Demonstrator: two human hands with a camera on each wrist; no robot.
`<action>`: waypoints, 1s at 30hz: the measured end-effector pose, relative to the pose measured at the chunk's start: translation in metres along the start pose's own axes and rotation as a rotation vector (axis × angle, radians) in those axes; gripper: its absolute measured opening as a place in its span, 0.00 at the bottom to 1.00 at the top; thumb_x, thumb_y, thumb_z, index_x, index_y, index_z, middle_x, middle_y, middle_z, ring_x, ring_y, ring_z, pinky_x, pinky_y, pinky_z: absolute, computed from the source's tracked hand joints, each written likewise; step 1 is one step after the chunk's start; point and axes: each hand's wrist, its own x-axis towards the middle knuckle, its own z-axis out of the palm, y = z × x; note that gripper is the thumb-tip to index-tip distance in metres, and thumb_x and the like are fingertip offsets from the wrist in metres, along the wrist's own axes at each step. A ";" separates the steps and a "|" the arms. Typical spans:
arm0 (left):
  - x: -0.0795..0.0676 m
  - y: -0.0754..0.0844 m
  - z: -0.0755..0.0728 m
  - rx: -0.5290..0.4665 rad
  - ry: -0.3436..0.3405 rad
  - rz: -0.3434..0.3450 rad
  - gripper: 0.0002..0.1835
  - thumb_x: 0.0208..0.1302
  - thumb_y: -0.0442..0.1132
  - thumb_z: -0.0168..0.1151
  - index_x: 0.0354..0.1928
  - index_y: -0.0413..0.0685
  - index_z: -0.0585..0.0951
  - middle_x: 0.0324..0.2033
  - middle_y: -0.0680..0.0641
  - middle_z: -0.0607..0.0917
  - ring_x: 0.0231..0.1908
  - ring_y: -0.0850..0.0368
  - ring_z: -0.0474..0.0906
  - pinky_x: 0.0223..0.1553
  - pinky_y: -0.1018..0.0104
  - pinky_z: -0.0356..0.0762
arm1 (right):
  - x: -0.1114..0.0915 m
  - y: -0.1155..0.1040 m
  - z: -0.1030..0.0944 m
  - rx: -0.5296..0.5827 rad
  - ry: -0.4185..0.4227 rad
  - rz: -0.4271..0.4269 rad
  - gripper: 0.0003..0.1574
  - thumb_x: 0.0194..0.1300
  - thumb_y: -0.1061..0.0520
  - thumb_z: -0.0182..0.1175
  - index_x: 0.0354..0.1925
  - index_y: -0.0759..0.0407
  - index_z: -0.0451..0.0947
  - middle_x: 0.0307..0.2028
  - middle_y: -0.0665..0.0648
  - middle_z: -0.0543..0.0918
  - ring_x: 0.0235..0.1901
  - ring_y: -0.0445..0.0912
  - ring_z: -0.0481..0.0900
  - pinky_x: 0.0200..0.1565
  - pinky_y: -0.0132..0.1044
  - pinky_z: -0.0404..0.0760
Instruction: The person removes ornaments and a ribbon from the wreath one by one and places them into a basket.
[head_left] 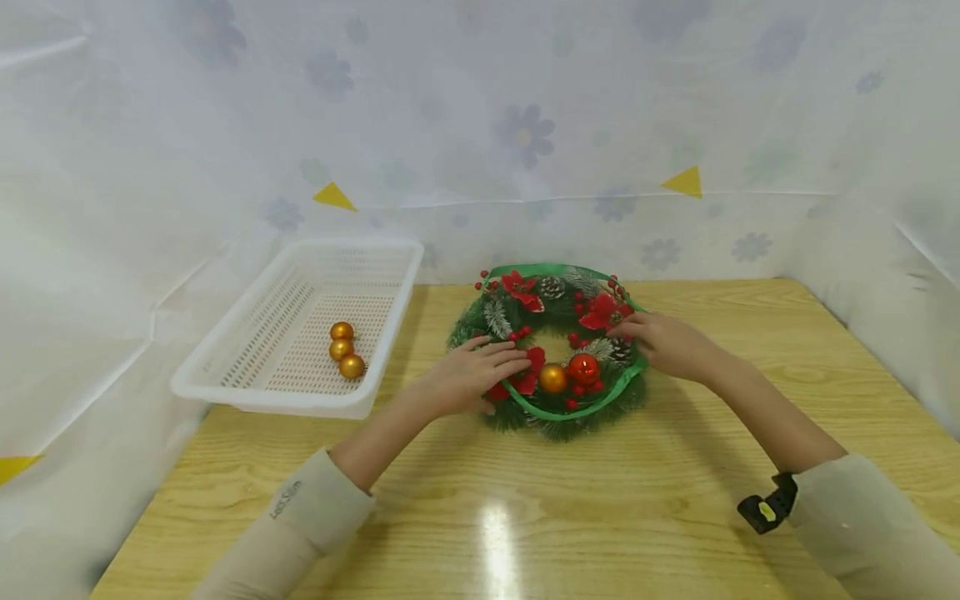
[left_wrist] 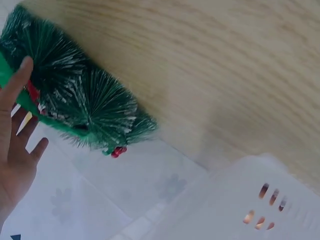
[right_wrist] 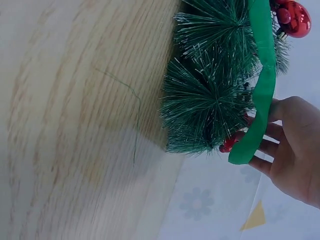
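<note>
A green Christmas wreath [head_left: 570, 425] lies on the table, with red artificial flowers, pine cones and berries. Over it runs a loop of green ribbon [head_left: 615, 387]. One gold bauble [head_left: 554, 378] and one red bauble [head_left: 584, 368] sit on its near side. My left hand [head_left: 476, 375] rests on the wreath's left side with extended, spread fingers, partly covering a red flower [head_left: 534, 367]. At the right side, my right hand [head_left: 671, 343] touches the wreath by another red flower [head_left: 606, 312]. In the right wrist view, the ribbon hides the right fingertips, so their grip is unclear.
A white perforated plastic basket [head_left: 300, 400] stands to the left of the wreath. Inside it are three gold baubles [head_left: 342, 350]. A flower-patterned white sheet [head_left: 525, 167] hangs behind and around the wooden table [head_left: 465, 500]. One thin green strand [right_wrist: 138, 110] lies on the tabletop.
</note>
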 end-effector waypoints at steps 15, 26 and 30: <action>0.024 0.027 -0.023 -0.138 0.182 -0.168 0.35 0.63 0.63 0.47 0.65 0.47 0.65 0.59 0.49 0.71 0.58 0.53 0.66 0.60 0.60 0.60 | -0.002 -0.012 -0.005 0.035 -0.049 0.000 0.24 0.62 0.62 0.57 0.58 0.60 0.71 0.52 0.65 0.74 0.48 0.60 0.73 0.44 0.55 0.74; 0.036 0.040 -0.012 -0.029 0.296 -0.143 0.28 0.60 0.60 0.55 0.56 0.52 0.75 0.48 0.53 0.79 0.50 0.55 0.72 0.53 0.62 0.67 | -0.003 -0.011 -0.001 -0.002 -0.056 -0.031 0.22 0.57 0.66 0.61 0.51 0.67 0.74 0.49 0.66 0.75 0.50 0.61 0.72 0.44 0.54 0.74; 0.037 0.039 -0.012 -0.033 0.323 -0.144 0.26 0.59 0.60 0.57 0.54 0.53 0.77 0.46 0.53 0.80 0.49 0.56 0.73 0.52 0.62 0.68 | -0.002 -0.011 -0.001 -0.011 -0.048 -0.035 0.21 0.56 0.67 0.61 0.51 0.67 0.74 0.48 0.65 0.76 0.49 0.60 0.72 0.43 0.53 0.75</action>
